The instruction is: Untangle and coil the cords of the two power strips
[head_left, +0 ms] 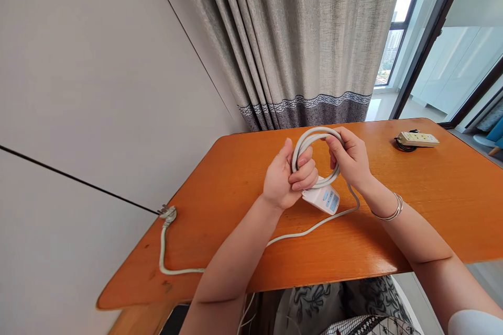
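A white power cord (314, 133) is wound into a round coil above the table. My left hand (285, 175) has its fingers wrapped round the coil's left side, thumb pointing up. At the upper right of the coil, my right hand (349, 157) pinches the cord between thumb and fingers. Below the coil a white power strip (323, 199) with light blue markings is partly hidden by the left hand and the loops. From the coil the loose cord runs down and left across the table, passing behind my left forearm, to its plug (168, 213) near the left edge.
The orange wooden table (236, 178) stands against a pale wall (98, 63). A second, cream power strip (417, 139) with a black cord lies at the far right. Grey curtains (314, 36) hang behind, beside a glass door.
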### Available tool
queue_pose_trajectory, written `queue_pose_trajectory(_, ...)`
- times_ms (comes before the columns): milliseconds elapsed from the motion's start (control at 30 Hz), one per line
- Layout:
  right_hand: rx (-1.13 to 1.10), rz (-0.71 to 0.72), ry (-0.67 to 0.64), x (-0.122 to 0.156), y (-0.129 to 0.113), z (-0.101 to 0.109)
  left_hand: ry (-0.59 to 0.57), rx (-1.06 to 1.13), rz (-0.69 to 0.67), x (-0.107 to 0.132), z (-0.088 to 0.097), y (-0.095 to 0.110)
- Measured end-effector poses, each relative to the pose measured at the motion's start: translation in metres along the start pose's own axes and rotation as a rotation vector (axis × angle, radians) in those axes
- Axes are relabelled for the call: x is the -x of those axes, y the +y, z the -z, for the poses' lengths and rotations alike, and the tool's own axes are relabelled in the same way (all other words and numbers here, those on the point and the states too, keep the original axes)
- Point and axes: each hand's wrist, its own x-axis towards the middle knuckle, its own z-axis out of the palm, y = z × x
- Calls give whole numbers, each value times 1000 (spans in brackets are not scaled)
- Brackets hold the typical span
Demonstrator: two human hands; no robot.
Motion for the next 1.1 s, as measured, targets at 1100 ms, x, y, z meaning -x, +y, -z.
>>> queue_pose_trajectory(1100, -160, -190, -201, -4, 15, -10, 140, -123, -351, 11, -8, 10)
